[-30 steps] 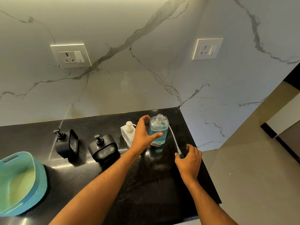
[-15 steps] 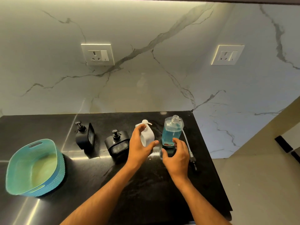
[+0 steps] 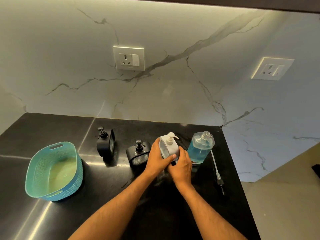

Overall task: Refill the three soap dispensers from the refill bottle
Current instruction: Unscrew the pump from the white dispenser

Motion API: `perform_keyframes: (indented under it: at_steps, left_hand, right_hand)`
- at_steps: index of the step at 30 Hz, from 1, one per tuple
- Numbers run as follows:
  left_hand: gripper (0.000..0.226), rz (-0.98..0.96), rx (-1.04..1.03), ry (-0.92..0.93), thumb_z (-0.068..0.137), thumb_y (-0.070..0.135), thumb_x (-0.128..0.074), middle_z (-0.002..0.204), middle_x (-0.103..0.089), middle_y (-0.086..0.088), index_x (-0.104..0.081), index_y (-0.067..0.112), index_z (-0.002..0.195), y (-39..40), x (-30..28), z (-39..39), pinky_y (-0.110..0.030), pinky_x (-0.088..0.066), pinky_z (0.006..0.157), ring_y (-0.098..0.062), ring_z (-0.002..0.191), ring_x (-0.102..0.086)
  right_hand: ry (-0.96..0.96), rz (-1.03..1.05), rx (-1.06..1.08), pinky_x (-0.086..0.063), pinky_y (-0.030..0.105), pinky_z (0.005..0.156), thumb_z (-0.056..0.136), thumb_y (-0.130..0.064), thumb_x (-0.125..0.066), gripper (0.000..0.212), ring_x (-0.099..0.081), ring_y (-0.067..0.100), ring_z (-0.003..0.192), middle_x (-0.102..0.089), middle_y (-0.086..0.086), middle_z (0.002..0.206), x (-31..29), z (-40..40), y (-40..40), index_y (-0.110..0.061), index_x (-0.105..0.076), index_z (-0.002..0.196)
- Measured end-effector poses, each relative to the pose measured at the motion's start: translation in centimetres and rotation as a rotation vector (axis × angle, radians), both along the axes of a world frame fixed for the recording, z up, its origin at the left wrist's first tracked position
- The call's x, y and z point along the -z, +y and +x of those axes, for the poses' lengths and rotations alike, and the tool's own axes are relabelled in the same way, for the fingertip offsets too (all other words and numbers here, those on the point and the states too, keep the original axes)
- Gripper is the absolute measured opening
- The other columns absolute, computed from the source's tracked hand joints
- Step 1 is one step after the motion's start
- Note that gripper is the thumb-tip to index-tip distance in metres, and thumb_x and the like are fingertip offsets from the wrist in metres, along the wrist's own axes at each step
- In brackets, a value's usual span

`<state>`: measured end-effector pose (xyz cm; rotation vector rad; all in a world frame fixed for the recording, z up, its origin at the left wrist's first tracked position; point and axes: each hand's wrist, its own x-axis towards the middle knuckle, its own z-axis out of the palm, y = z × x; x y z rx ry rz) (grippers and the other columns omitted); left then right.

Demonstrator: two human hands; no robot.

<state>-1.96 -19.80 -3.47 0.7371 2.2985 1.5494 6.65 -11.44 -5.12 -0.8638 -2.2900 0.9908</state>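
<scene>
Both hands, left hand [image 3: 158, 157] and right hand [image 3: 181, 163], clamped on white dispenser [image 3: 168, 147]. Uncapped refill bottle [image 3: 200, 148] at three o'clock. Next, likely: unscrewing pump.

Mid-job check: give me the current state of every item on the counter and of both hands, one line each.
White dispenser: pump on, gripped by both hands.
Left hand: closed on the white dispenser.
Right hand: closed on the white dispenser.
Refill bottle: upright, uncapped, partly full of blue liquid.
Loose pump: lying on the counter.
Near black dispenser: pump on, untouched.
Far black dispenser: pump on, untouched.
Teal basket: upright, empty.
</scene>
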Motion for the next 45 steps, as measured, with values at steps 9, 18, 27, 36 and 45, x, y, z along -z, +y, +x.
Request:
perform_keyframes:
  at_steps: [9,18,27,36,45]
  left_hand:
    - [0.070,-0.031,0.009,-0.070,0.068,0.044,-0.085,0.121,-0.057,0.003,-0.048,0.024,0.123,1.5,0.7,-1.8,-0.027,-0.049,0.096,-0.009,0.116,-0.057]
    - [0.116,-0.129,0.038,-0.092,0.075,0.034,-0.090,0.166,-0.026,-0.009,-0.017,0.009,0.161,1.5,0.8,-1.6,-0.040,-0.027,0.123,-0.024,0.153,-0.028]
    - [0.117,-0.117,0.108,-0.004,0.065,0.042,-0.095,0.159,-0.037,-0.003,-0.028,0.015,0.158,-0.4,0.2,-0.3,-0.035,-0.033,0.118,-0.019,0.145,-0.037]
    - [0.091,-0.153,0.262,0.113,0.069,0.033,-0.094,0.142,-0.056,0.004,-0.047,0.021,0.146,-4.2,-0.8,-1.0,-0.032,-0.046,0.110,-0.009,0.127,-0.052]
    - [0.072,-0.180,0.328,0.142,0.065,0.033,-0.097,0.115,-0.068,0.010,-0.064,0.019,0.128,-6.3,0.2,0.7,-0.016,-0.047,0.091,-0.003,0.104,-0.061]
  right_hand:
    - [0.025,-0.104,0.028,-0.050,0.025,0.088,0.081,-0.021,-0.078,0.052,-0.060,0.016,0.111,-0.063,0.001,0.121,0.5,-1.5,0.9,-0.016,-0.058,0.129]
    - [0.071,-0.114,0.049,-0.054,0.029,0.096,0.082,-0.012,-0.077,0.051,-0.059,0.011,0.116,-0.065,0.000,0.124,0.5,-0.1,1.4,-0.017,-0.060,0.129]
    - [0.137,-0.126,-0.039,-0.056,0.031,0.097,0.081,-0.006,-0.078,0.054,-0.059,0.013,0.120,-0.063,0.001,0.127,-0.8,3.3,1.5,-0.015,-0.059,0.131]
    - [0.100,-0.264,-0.240,-0.056,0.036,0.100,0.081,-0.004,-0.080,0.064,-0.056,0.011,0.129,-0.058,-0.005,0.135,-1.3,6.3,2.5,-0.025,-0.055,0.136]
    - [-0.039,-0.307,-0.414,-0.052,0.039,0.106,0.083,0.001,-0.075,0.066,-0.055,0.008,0.131,-0.058,-0.013,0.134,-0.5,6.9,2.0,-0.033,-0.054,0.136]
